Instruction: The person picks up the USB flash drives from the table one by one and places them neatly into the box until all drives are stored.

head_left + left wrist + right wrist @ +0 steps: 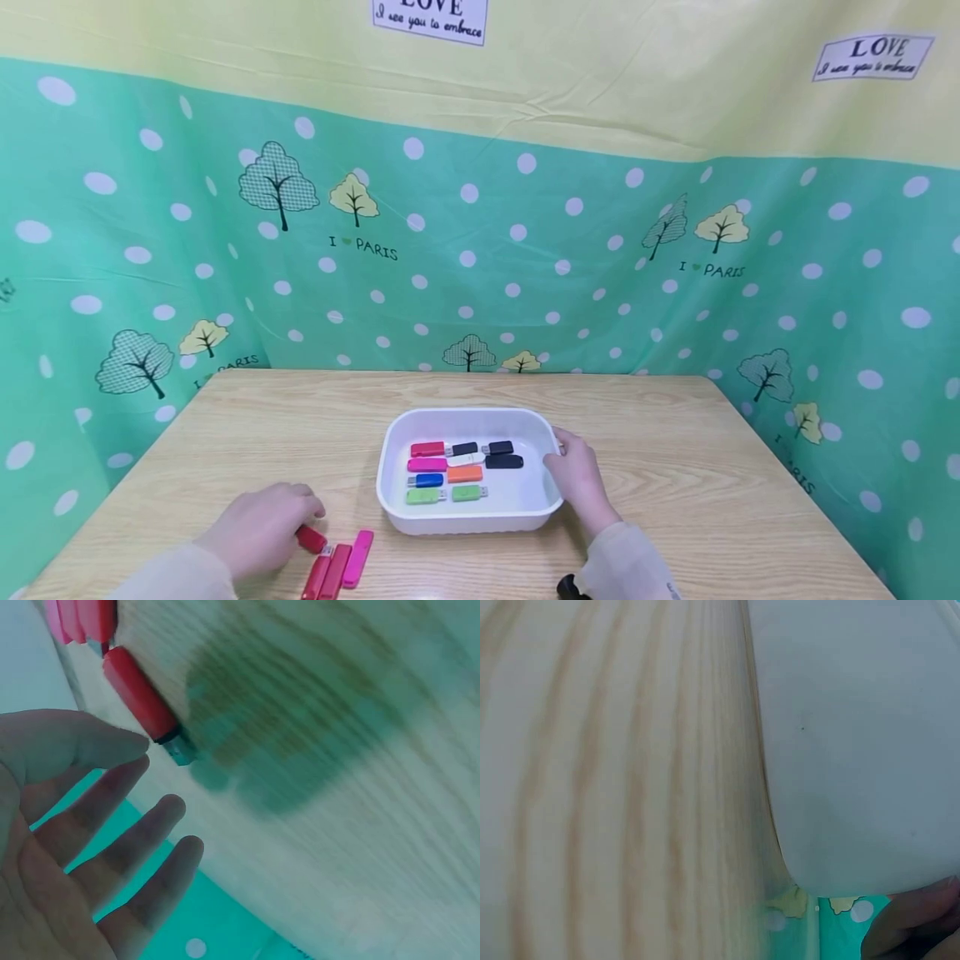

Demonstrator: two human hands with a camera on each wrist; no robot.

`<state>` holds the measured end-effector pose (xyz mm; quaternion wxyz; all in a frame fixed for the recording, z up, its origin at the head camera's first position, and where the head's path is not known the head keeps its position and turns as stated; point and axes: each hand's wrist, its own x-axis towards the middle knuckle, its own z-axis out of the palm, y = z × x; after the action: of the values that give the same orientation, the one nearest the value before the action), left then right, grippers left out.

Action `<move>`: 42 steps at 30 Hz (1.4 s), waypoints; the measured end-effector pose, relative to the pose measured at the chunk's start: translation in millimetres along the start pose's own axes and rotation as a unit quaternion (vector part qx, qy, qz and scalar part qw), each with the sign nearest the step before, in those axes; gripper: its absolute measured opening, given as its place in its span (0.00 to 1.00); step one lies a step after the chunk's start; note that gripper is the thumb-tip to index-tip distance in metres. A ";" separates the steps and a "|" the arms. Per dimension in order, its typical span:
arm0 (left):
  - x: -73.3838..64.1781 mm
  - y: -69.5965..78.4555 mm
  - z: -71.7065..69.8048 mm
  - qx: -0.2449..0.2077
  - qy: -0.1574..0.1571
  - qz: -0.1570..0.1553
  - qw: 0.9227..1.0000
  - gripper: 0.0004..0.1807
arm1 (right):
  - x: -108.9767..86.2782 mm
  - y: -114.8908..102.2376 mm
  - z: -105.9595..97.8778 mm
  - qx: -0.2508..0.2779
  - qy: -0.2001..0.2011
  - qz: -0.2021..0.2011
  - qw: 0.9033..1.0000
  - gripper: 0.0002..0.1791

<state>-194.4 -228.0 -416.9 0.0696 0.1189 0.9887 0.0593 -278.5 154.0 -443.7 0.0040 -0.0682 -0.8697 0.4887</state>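
Note:
A white plastic tub (pixel 480 524) stands on the table with several USB sticks lying in rows on its floor. My right hand (pixel 581 477) grips the tub's right rim, its thumb over the edge; in the right wrist view, curled fingers (pixel 922 915) show at the tub's corner. My left hand (pixel 262 521) hovers left of the tub, beside a red USB stick (pixel 311 539). In the left wrist view that red stick (pixel 141 694) lies just past the thumb and index tips, and the other fingers are spread. Two more red sticks (pixel 335 571) and a pink stick (pixel 358 558) lie side by side nearby.
Inside the tub are red, pink, black, white, blue, orange and green sticks, such as an orange one (pixel 465 474). A black object (pixel 570 587) sits by the right sleeve. A patterned green and yellow cloth (pixel 465 250) hangs behind and beside the wooden table (pixel 675 467).

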 end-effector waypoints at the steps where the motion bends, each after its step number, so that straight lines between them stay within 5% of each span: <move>1: -1.0 -1.4 1.8 0.004 -0.003 -0.001 1.000 0.15 | 0.1 0.0 -0.1 0.000 0.000 -0.001 1.000 0.30; 14: -3.9 -11.1 13.8 0.062 0.032 0.003 0.998 0.11 | -0.9 -0.7 -1.2 0.006 -0.003 0.000 1.000 0.31; 27: -1.6 -12.4 14.9 0.033 0.016 -0.011 0.999 0.09 | 0.0 -0.4 -1.4 0.001 -0.003 0.001 1.000 0.31; 37: -4.3 1.1 -6.5 0.019 0.073 0.031 0.997 0.09 | -0.9 -1.1 -5.3 -0.011 -0.011 0.004 1.000 0.30; 42: -0.4 10.1 -16.4 0.035 0.073 0.056 0.995 0.06 | -1.6 -0.7 -8.0 0.002 -0.021 0.001 1.000 0.29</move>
<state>-194.2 -220.0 -399.4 -0.0103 0.1720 0.9843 0.0372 -276.4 160.2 -438.9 -0.0151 -0.0589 -0.8685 0.4920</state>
